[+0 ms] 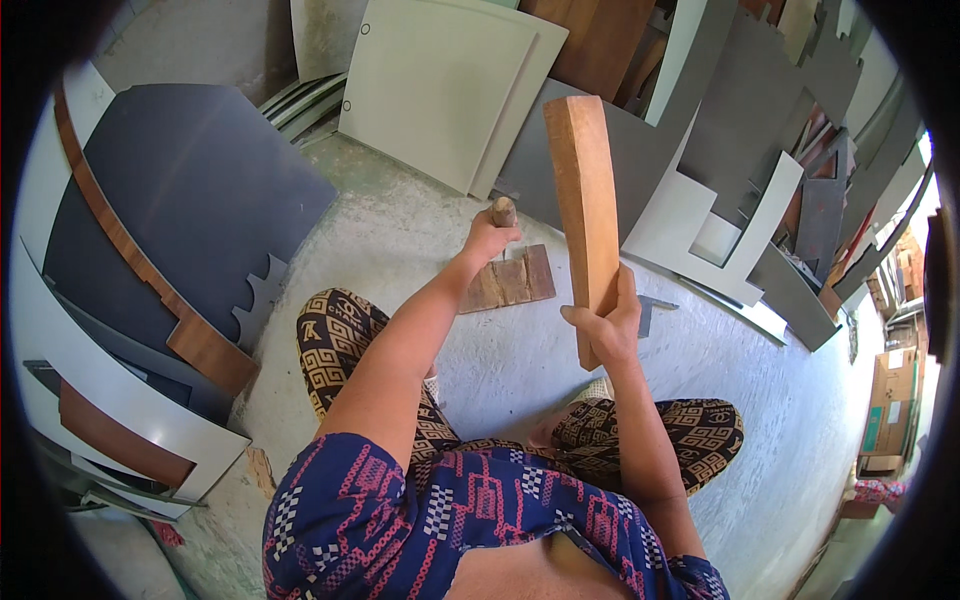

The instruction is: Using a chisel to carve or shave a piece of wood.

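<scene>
My left hand [487, 238] is closed around the upright wooden handle of a chisel [503, 211], whose thin metal blade shows below the fist. Under it a dark brown wooden block [535, 277] lies on the concrete floor, with a rough, lighter split or notch across its middle. My right hand [614, 322] grips the lower end of a thick, squared bar of light brown wood [584, 190], raised upright above the floor to the right of the block. Whether the blade's tip touches the block is hard to make out.
Dark grey panels [200, 170] and brown strips lean at the left. A pale panel [440, 90] stands behind the block. Cut grey and white boards [740, 240] are stacked at the right, with a cardboard box [890, 400] beyond. My bent legs frame the near floor.
</scene>
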Action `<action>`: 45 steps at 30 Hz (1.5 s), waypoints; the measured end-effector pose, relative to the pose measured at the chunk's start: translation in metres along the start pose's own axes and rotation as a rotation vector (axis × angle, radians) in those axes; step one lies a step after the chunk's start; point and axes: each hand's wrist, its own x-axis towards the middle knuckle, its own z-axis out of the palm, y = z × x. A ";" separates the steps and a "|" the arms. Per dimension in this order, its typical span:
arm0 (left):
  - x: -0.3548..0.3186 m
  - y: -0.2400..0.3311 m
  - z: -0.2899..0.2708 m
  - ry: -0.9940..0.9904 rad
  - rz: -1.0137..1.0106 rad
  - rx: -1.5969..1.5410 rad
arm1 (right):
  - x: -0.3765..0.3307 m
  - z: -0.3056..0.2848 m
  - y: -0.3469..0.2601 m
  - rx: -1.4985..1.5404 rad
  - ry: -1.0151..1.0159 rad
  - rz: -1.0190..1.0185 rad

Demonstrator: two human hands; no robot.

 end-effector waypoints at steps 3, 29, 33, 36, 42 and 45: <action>-0.002 -0.011 0.000 -0.006 -0.011 -0.006 | -0.001 0.001 -0.001 -0.041 -0.036 0.045; -0.008 -0.026 -0.002 -0.003 -0.006 0.049 | -0.007 0.018 -0.006 -0.318 -0.226 0.009; -0.003 -0.038 -0.013 0.030 -0.014 0.124 | -0.014 0.023 -0.009 -0.010 -0.045 -0.100; -0.009 -0.031 0.004 -0.056 0.018 -0.185 | -0.010 0.016 0.035 -0.272 -0.063 -0.004; -0.004 -0.039 -0.015 0.022 -0.027 0.124 | -0.005 0.012 -0.016 -0.074 -0.062 0.024; -0.005 -0.031 -0.013 -0.004 -0.024 0.126 | -0.015 0.022 0.001 0.007 0.016 -0.101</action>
